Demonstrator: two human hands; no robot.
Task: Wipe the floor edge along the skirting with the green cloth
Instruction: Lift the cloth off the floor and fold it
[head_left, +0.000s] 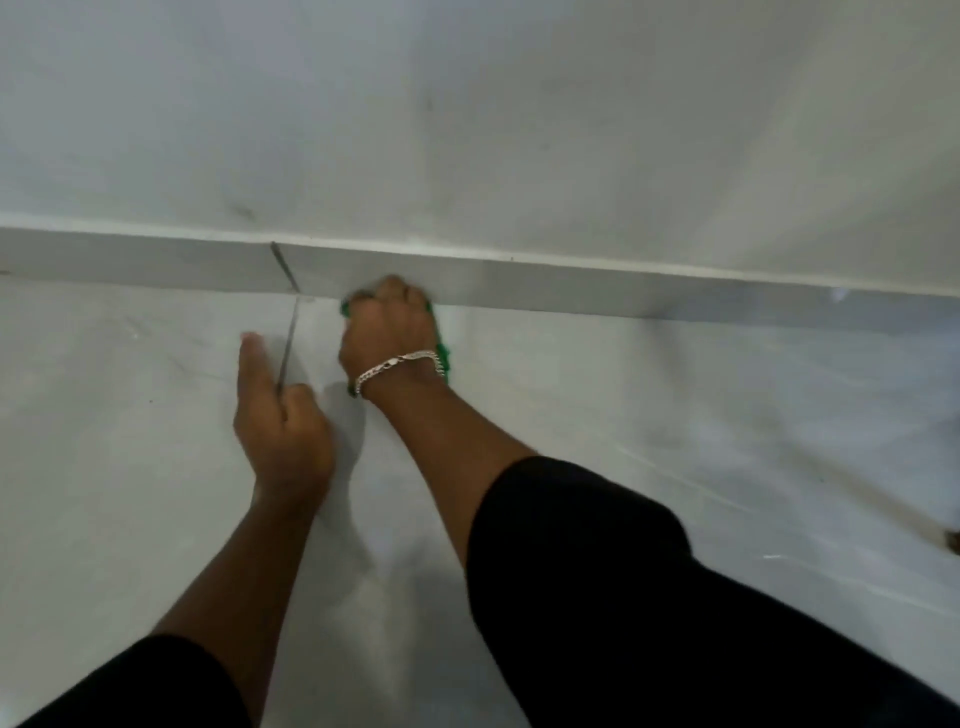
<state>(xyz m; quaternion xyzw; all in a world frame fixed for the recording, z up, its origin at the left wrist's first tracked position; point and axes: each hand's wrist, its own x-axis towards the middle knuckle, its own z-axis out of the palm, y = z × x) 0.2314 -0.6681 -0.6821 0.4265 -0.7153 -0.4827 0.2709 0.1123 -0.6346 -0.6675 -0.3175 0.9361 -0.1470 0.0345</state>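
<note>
The green cloth (445, 354) lies on the pale floor (597, 395) right at the foot of the grey skirting (545, 291). Only its edges show, on either side of my right hand (387, 332). That hand presses down on the cloth, fingertips against the skirting, and wears a silver chain bracelet at the wrist. My left hand (283, 431) rests on the floor a little to the left and nearer to me. Its fingers are curled under, its thumb points toward the wall, and it holds nothing.
A white wall (467, 130) rises above the skirting. A dark tile joint (291, 332) runs across the floor and up the skirting between my hands. A small brown object (951, 540) sits at the right edge. Black sleeves cover both my upper arms.
</note>
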